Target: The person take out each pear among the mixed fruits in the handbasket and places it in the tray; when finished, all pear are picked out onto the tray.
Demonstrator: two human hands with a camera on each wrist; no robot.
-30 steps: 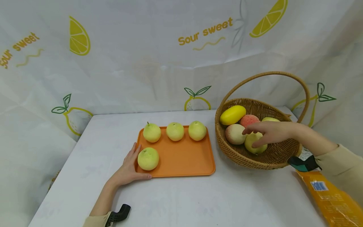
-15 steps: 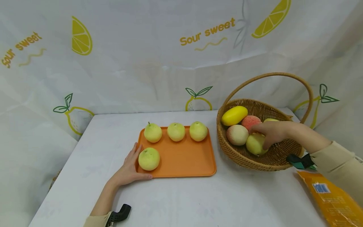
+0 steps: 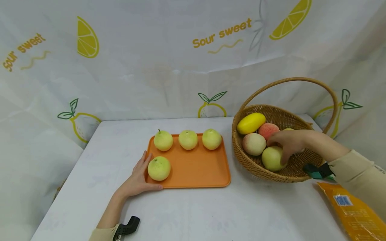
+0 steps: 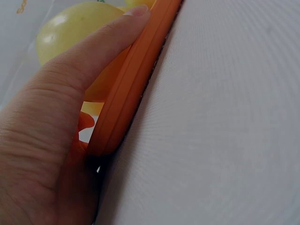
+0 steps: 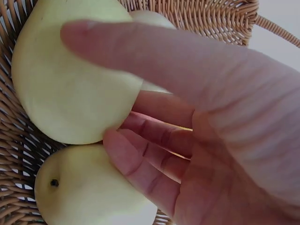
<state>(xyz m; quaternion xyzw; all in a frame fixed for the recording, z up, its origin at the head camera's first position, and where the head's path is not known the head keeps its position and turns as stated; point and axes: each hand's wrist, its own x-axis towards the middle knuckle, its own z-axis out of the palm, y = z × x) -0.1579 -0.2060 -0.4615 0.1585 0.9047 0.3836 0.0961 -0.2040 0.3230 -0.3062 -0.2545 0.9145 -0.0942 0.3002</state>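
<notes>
My right hand (image 3: 291, 142) is inside a wicker basket (image 3: 260, 171), gripping a yellow-green pear (image 3: 272, 159). In the right wrist view the thumb lies over this pear (image 5: 70, 89) and the fingers bend round its far side; another pear (image 5: 93, 187) sits beside it. At the left, my left hand (image 3: 137, 177) rests against the corner of an orange tray (image 3: 199, 167), thumb (image 4: 103, 47) along the front rim and fingers along the side. On the tray, three pears form a back row, including a middle one (image 3: 188, 140), and one pear (image 3: 159, 168) stands front left.
Also in the basket are a yellow oval fruit (image 3: 251, 123), a red peach (image 3: 268, 131) and a pale peach (image 3: 254, 144). The basket's tall handle (image 3: 294, 79) arches above. An orange packet (image 3: 352, 211) lies front right. A printed white cloth (image 3: 144, 67) hangs behind the table.
My right hand has come down from above the basket's pear and closed its fingers round it. The left hand stays at the tray corner. The head view has shifted slightly.
</notes>
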